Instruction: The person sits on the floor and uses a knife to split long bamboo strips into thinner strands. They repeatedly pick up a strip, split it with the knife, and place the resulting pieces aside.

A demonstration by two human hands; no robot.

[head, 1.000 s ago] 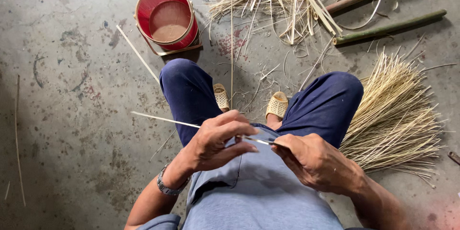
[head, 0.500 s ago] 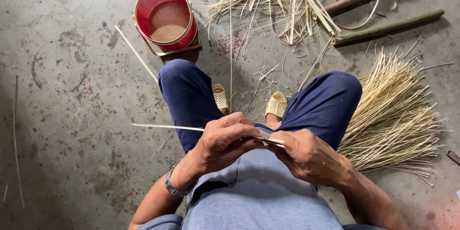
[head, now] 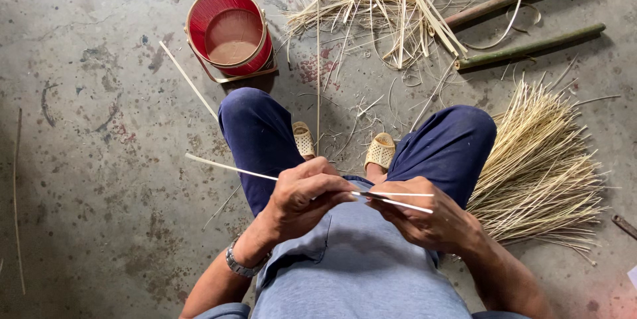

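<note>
I hold a thin pale bamboo strip [head: 232,167] across my lap, above my knees. My left hand [head: 302,196] pinches it near the middle, fingers curled over the top and thumb under, and the long free end sticks out to my left over the concrete floor [head: 99,159]. My right hand [head: 428,219] pinches the other end, where the strip looks split into two fine slivers [head: 398,198] lying close together; whether a blade sits between my fingers there I cannot tell, as the fingers hide that spot.

As far as I can judge, the split reaches only a short way from the right end, so most of this strip is not yet parted.

At my right side, just beside my knee, lies a fanned bundle of thin sticks [head: 541,166], which look like finished pieces, and there are many of them. Ahead of my sandals [head: 379,152] a loose heap of rough strips and shavings [head: 385,0] is scattered, and near it lie two bamboo poles [head: 524,20], not yet cut up. A red round basket [head: 229,30] stands in front of my left knee, with one long strip lying on the floor just beside it. So a good share appears done, with raw stock left.
</note>
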